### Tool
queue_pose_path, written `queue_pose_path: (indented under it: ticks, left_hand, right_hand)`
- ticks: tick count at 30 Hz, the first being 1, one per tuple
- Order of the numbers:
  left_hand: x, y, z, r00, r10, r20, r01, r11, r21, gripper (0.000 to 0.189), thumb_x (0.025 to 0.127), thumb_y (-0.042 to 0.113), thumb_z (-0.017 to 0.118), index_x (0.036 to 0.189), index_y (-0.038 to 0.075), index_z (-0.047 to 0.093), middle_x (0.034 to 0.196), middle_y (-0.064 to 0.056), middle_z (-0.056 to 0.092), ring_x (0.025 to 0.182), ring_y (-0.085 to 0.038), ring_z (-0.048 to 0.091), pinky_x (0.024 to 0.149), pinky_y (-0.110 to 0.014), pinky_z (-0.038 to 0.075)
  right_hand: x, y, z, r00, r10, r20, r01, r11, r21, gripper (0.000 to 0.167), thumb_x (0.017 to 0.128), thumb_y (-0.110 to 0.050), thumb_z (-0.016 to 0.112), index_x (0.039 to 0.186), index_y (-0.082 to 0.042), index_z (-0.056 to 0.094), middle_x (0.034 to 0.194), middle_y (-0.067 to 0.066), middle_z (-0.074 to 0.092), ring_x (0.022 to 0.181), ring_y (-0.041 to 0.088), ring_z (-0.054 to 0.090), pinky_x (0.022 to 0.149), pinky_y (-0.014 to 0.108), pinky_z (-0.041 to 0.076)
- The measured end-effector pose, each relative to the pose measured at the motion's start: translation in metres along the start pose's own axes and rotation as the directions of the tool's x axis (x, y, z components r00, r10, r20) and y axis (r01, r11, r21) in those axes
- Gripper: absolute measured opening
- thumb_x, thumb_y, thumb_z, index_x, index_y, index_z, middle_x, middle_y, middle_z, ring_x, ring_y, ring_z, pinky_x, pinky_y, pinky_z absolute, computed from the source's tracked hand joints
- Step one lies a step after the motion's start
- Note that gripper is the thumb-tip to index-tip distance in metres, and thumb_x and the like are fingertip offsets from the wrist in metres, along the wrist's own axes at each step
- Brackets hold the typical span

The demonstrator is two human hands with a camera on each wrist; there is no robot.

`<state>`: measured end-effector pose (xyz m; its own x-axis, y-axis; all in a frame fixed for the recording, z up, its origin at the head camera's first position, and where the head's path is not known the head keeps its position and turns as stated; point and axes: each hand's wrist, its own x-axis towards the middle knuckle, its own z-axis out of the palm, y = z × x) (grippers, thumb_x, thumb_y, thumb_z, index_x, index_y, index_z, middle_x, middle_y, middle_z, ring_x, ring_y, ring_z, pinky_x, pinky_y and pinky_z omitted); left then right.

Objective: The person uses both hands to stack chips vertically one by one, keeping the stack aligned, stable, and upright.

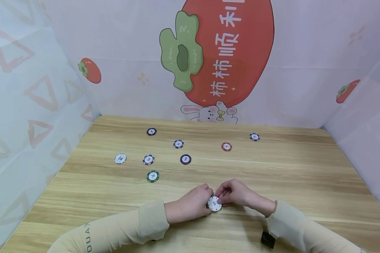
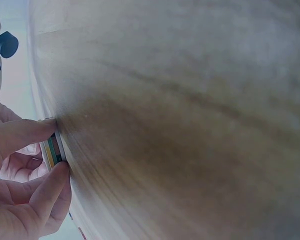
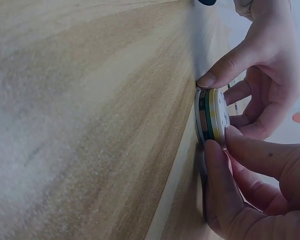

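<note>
A short stack of poker chips (image 1: pixel 214 204) stands on the wooden table near its front, with a white chip marked 5 on top. My left hand (image 1: pixel 192 204) grips the stack from the left, thumb and fingers around its rim. From the right, my right hand (image 1: pixel 235 193) pinches the stack's edge, its thumb on the top white chip. White, yellow, green and brownish edges show on the stack (image 3: pixel 210 116) in the right wrist view. Between the left thumb and fingers, part of the stack (image 2: pixel 54 149) shows in the left wrist view.
Single chips lie farther back: a green 20 chip (image 1: pixel 153 176), a white chip (image 1: pixel 120 158), a dark 500 chip (image 1: pixel 185 159), a red chip (image 1: pixel 226 147), a blue chip (image 1: pixel 254 137) and several others. Printed cloth walls (image 1: pixel 126 91) border the table.
</note>
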<state>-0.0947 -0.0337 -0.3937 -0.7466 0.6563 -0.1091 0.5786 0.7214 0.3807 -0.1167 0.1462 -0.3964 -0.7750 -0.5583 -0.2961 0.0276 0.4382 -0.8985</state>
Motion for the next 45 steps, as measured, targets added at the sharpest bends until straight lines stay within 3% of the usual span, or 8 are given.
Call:
queue_pose_path:
  ticks: [16, 21, 24, 28, 32, 35, 39, 45]
  left_hand:
    - [0.0, 0.001, -0.002, 1.0, 0.019, -0.014, -0.019, 1.0, 0.003, 0.027, 0.07, 0.015, 0.075, 0.092, 0.005, 0.062, 0.08, 0.003, 0.051, 0.07, -0.003, 0.045, 0.063, -0.013, 0.04]
    - [0.0, 0.001, -0.002, 1.0, 0.005, -0.003, -0.005, 1.0, 0.006, 0.029, 0.07, 0.015, 0.075, 0.093, 0.005, 0.062, 0.082, 0.002, 0.052, 0.071, -0.003, 0.046, 0.064, -0.014, 0.041]
    - [0.001, 0.001, -0.002, 1.0, -0.004, 0.003, 0.004, 1.0, 0.001, 0.029, 0.07, 0.015, 0.075, 0.093, 0.005, 0.061, 0.083, 0.002, 0.052, 0.072, -0.004, 0.046, 0.065, -0.014, 0.042]
    - [0.001, 0.001, -0.001, 1.0, -0.011, 0.01, 0.011, 1.0, -0.001, 0.03, 0.07, 0.016, 0.075, 0.094, 0.005, 0.061, 0.083, 0.002, 0.052, 0.072, -0.004, 0.047, 0.066, -0.015, 0.042]
    - [0.001, 0.002, -0.001, 1.0, -0.016, 0.015, 0.016, 1.0, 0.003, 0.031, 0.07, 0.016, 0.075, 0.095, 0.005, 0.061, 0.083, 0.002, 0.052, 0.071, -0.003, 0.047, 0.066, -0.015, 0.043]
    - [0.001, 0.002, -0.001, 1.0, -0.019, 0.019, 0.019, 1.0, 0.002, 0.031, 0.071, 0.017, 0.075, 0.095, 0.005, 0.061, 0.083, 0.002, 0.052, 0.071, -0.003, 0.046, 0.065, -0.014, 0.042]
    - [0.0, 0.002, -0.001, 1.0, -0.025, 0.02, 0.025, 1.0, 0.003, 0.031, 0.071, 0.017, 0.075, 0.096, 0.005, 0.062, 0.083, 0.002, 0.052, 0.071, -0.003, 0.046, 0.065, -0.014, 0.042]
    - [0.0, 0.002, -0.001, 1.0, -0.026, 0.014, 0.026, 1.0, 0.0, 0.032, 0.07, 0.017, 0.076, 0.096, 0.004, 0.062, 0.083, 0.001, 0.052, 0.071, -0.003, 0.047, 0.066, -0.015, 0.043]
  right_hand:
    - [-0.004, 0.0, -0.005, 0.996, -0.077, 0.035, 0.081, 0.988, -0.13, 0.021, 0.078, -0.007, 0.069, 0.093, 0.006, 0.064, 0.083, 0.007, 0.065, 0.074, 0.009, 0.059, 0.064, 0.019, 0.048]
    - [-0.004, -0.001, -0.006, 0.992, -0.123, -0.005, 0.118, 0.962, -0.246, 0.02, 0.077, -0.008, 0.07, 0.092, 0.003, 0.064, 0.083, 0.004, 0.064, 0.073, 0.009, 0.058, 0.064, 0.02, 0.048]
    - [-0.004, -0.002, -0.008, 0.983, -0.17, -0.064, 0.133, 0.914, -0.384, 0.018, 0.077, -0.009, 0.07, 0.092, 0.0, 0.064, 0.084, 0.002, 0.063, 0.075, 0.01, 0.058, 0.066, 0.023, 0.048]
    - [-0.001, -0.001, -0.011, 0.967, -0.23, -0.111, 0.127, 0.81, -0.572, 0.018, 0.078, -0.009, 0.069, 0.094, -0.003, 0.064, 0.089, 0.003, 0.062, 0.083, 0.016, 0.058, 0.075, 0.031, 0.048]
    - [0.004, 0.0, -0.016, 0.951, -0.295, -0.096, 0.149, 0.705, -0.693, 0.021, 0.078, -0.01, 0.069, 0.097, -0.003, 0.063, 0.093, 0.004, 0.061, 0.09, 0.02, 0.057, 0.08, 0.036, 0.047]
    - [0.008, 0.001, -0.021, 0.94, -0.334, -0.07, 0.174, 0.646, -0.743, 0.022, 0.078, -0.01, 0.068, 0.097, -0.001, 0.063, 0.094, 0.006, 0.06, 0.09, 0.021, 0.057, 0.081, 0.037, 0.047]
    - [0.015, 0.001, -0.027, 0.933, -0.356, -0.051, 0.182, 0.59, -0.787, 0.023, 0.078, -0.01, 0.069, 0.097, 0.0, 0.062, 0.094, 0.008, 0.061, 0.09, 0.023, 0.058, 0.081, 0.036, 0.047]
    - [0.026, 0.0, -0.037, 0.938, -0.339, -0.065, 0.15, 0.569, -0.808, 0.025, 0.078, -0.01, 0.069, 0.099, 0.001, 0.062, 0.095, 0.01, 0.061, 0.091, 0.024, 0.058, 0.081, 0.037, 0.047]
